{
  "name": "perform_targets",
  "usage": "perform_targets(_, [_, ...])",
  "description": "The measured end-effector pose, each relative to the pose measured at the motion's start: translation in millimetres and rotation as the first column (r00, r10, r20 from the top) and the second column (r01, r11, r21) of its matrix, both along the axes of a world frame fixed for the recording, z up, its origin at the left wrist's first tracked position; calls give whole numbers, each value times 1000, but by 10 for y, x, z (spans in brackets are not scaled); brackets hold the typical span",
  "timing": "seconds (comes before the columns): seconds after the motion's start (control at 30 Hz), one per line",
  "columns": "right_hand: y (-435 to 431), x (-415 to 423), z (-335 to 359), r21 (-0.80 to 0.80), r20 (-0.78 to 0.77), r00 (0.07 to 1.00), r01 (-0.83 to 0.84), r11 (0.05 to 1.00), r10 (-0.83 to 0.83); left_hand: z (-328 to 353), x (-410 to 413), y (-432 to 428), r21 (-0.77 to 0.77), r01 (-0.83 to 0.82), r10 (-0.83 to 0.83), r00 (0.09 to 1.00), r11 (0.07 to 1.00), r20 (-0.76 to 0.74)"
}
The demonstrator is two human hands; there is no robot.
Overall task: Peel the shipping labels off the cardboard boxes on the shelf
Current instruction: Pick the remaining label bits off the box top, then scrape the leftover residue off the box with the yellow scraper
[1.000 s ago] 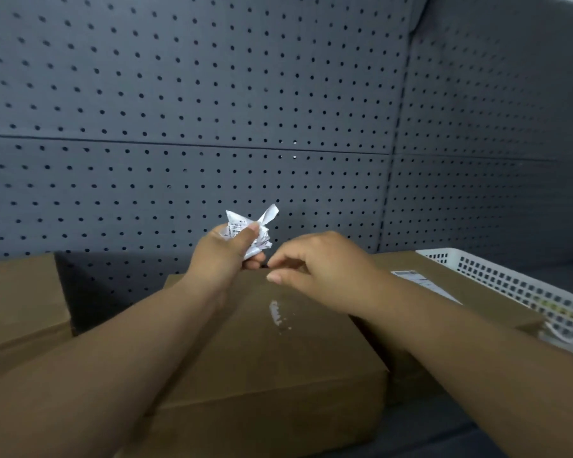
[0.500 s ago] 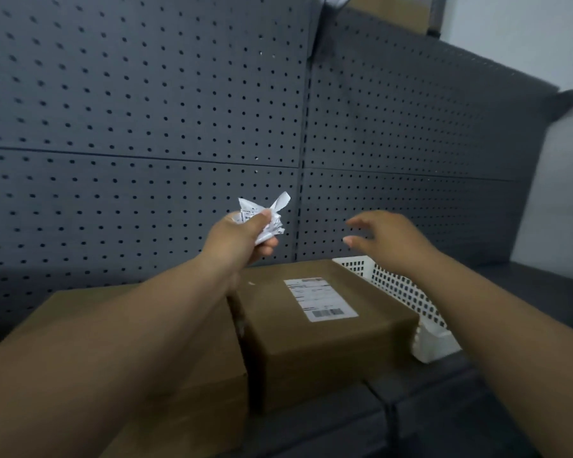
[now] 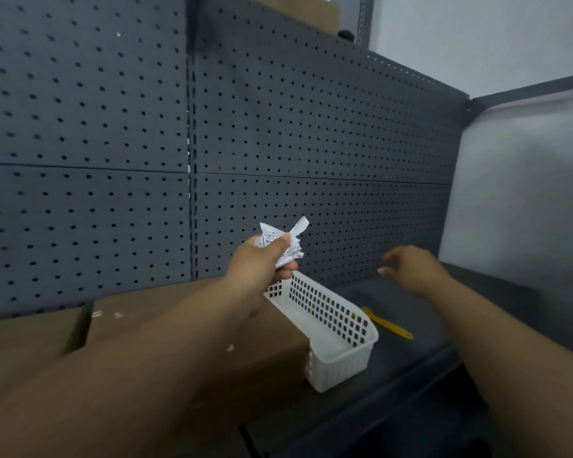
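- One crumpled shipping label is gripped in your left hand, just above the white basket.
- Your right hand hangs empty, fingers relaxed, above a yellow tool.

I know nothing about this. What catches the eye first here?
A crumpled white label, gripped in the left hand, stands out against the dark pegboard at centre. Just below it, a white basket sits on the shelf beside a cardboard box. A yellow tool lies to the basket's right, below the empty right hand.
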State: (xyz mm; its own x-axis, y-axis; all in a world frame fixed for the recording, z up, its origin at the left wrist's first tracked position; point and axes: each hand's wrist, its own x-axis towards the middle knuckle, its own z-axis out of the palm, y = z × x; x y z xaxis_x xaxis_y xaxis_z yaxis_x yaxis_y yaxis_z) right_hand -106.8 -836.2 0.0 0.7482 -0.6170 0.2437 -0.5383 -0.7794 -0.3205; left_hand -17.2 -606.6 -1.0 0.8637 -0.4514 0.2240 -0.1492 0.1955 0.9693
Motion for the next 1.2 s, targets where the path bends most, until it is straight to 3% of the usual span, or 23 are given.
perform_targets(0.13, [-340, 92, -286, -18, -210, 975, 66, 998, -68, -48, -6, -320, 32, 31, -30, 999, 999, -13])
perform_targets(0.23, [-491, 237, -539, -35, -420, 902, 94, 995, -100, -53, 27, -454, 56, 34, -33, 999, 998, -18])
perform_targets(0.33, [-565, 357, -792, -50, -515, 851, 92, 995, -104, -44, 83, -522, 71, 33, -32, 999, 997, -19])
perform_targets(0.7, [-576, 650, -972, -104, -566, 814, 82, 991, -127, -31, 259, -451, 75, -13, 14, 1000, 997, -17])
perform_targets(1.0, [-510, 763, -1011, -41, -657, 742, 141, 989, -133, -5, 302, -236, 50, -52, 54, 998, 997, -45])
perform_targets(1.13, [-469, 693, -810, -139, -530, 821, 165, 976, -214, 80, 309, 3, 39, -81, 83, 995, 996, -52])
perform_targets(1.2, [-415, 728, -619, -61, -376, 899, 217, 974, -224, 145, 329, 177, 36, -108, 110, 993, 993, -52])
